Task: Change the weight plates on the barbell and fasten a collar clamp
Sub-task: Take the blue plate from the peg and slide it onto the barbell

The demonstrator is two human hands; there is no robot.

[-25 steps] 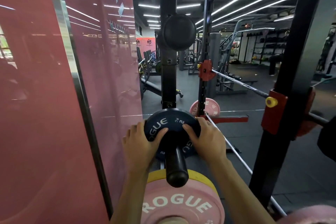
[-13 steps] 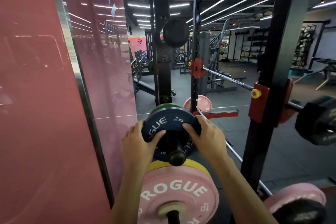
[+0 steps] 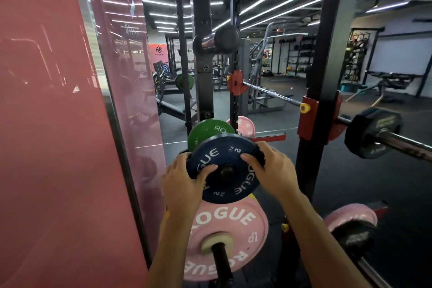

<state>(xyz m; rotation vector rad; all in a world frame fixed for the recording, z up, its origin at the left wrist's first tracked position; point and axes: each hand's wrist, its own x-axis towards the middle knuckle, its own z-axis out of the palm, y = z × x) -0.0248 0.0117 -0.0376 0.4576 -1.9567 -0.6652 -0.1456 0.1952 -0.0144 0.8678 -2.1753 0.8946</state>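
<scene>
1. Both hands hold a small dark blue weight plate [image 3: 228,167] marked "ROGUE" and "2 KG", at the middle of the view, in front of the storage pegs of a black rack upright [image 3: 203,54].
2. The left hand [image 3: 181,183] grips the plate's left edge: its thumb lies across the face near the centre hole, and its fingers [image 3: 184,155] curl round behind the rim.
3. The right hand [image 3: 272,169] grips the right edge the same way, thumb on the face, fingers wrapped over the rim.
4. Whether the plate is seated on a peg or free of it cannot be told; something dark shows through its centre hole.
5. Just behind the blue plate sits a green plate [image 3: 208,130] on the rack, and beyond it a pink plate [image 3: 245,127].
6. Below the hands a larger pink plate [image 3: 230,224] marked "ROGUE" and "10 KG" hangs on a black peg [image 3: 222,262], with a yellow edge showing behind it.
7. To the right, the barbell [image 3: 275,93] rests across red hooks [image 3: 308,117] on the rack, with a black plate [image 3: 371,133] on its near sleeve, outside the right upright.
8. A red glossy wall panel [image 3: 53,124] fills the left side.
</scene>
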